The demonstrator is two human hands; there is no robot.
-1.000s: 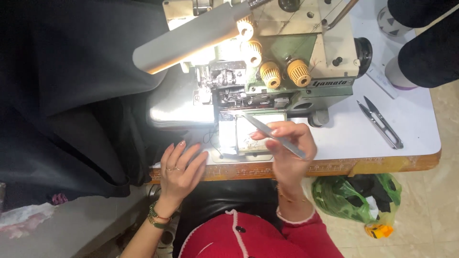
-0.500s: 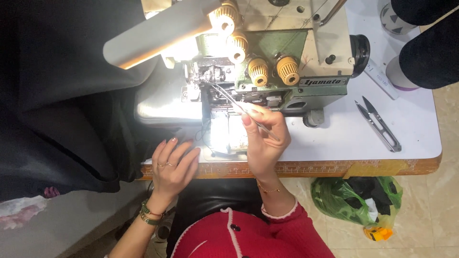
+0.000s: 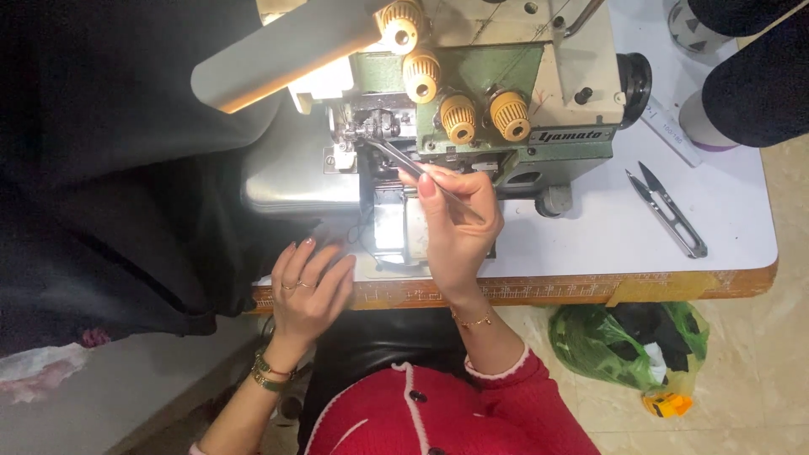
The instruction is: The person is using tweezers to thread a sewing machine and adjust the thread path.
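My right hand (image 3: pixel 455 223) grips slim metal tweezers (image 3: pixel 400 160), their tips poked into the needle area (image 3: pixel 366 131) of a green and cream overlock sewing machine (image 3: pixel 514 93). My left hand (image 3: pixel 310 286) rests flat at the table's front edge, fingers spread, touching black fabric (image 3: pixel 126 168) that hangs off the left side. Four yellow tension knobs (image 3: pixel 459 118) sit on the machine's front. The machine lamp lights the metal bed (image 3: pixel 295 181).
Thread snips (image 3: pixel 666 211) lie on the white table (image 3: pixel 725 219) to the right of the machine. A green plastic bag (image 3: pixel 624 341) sits on the floor below the table edge. Dark cones (image 3: pixel 750 76) stand at the back right.
My right hand has moved up and left from the table front, bringing the tweezers' tips into the needle area. My left hand has stayed at the table edge.
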